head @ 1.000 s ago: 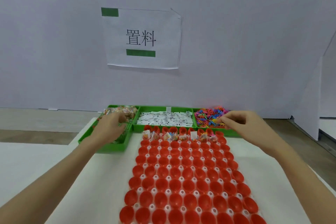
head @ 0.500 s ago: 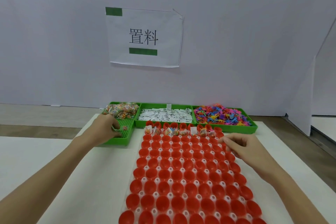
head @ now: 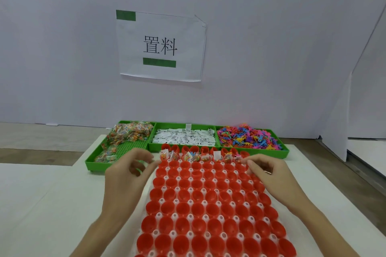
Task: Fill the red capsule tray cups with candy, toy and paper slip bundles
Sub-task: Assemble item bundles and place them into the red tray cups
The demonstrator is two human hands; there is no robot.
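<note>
The red capsule tray (head: 211, 204) is laid on the white tabletop (head: 52, 204), its filled row at the 12 o'clock edge; the left hand (head: 127, 175) is held at its 10 o'clock corner, fingers curled, the grip's contents not discernible; the right hand (head: 269, 175) is held over the 2 o'clock corner, likewise unclear; three green bins (head: 217, 129) are set just beyond; bare tabletop is seen at 9 and 3 o'clock.
</note>
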